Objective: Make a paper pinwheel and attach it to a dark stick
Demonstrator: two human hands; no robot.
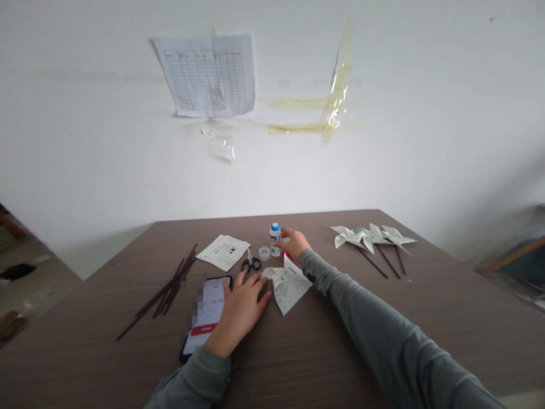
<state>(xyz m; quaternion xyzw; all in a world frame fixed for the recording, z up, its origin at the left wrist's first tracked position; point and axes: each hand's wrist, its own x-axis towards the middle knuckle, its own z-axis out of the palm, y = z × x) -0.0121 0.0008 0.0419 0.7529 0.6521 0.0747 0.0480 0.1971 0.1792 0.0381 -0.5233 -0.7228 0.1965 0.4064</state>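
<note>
Upright on the table stands a small white bottle (275, 244) with a blue cap. My right hand (294, 243) has its thumb and fingers closed around the bottle's right side. Fingers spread, my left hand (243, 304) lies on the table, its fingertips beside a partly folded piece of printed paper (290, 286). One corner of that paper stands up. A small clear cup-like cap (264, 253) sits left of the bottle, and black-handled scissors (251, 263) lie just above my left fingers. Something red (286, 254) shows partly beneath my right hand.
A phone (208, 309) lies left of my left hand. Several thin dark sticks (170, 287) and a stack of printed paper squares (224, 253) are at the left. Paper pinwheels (369, 237) on sticks rest at the right. The wall (272, 182) rises behind the table (306, 363).
</note>
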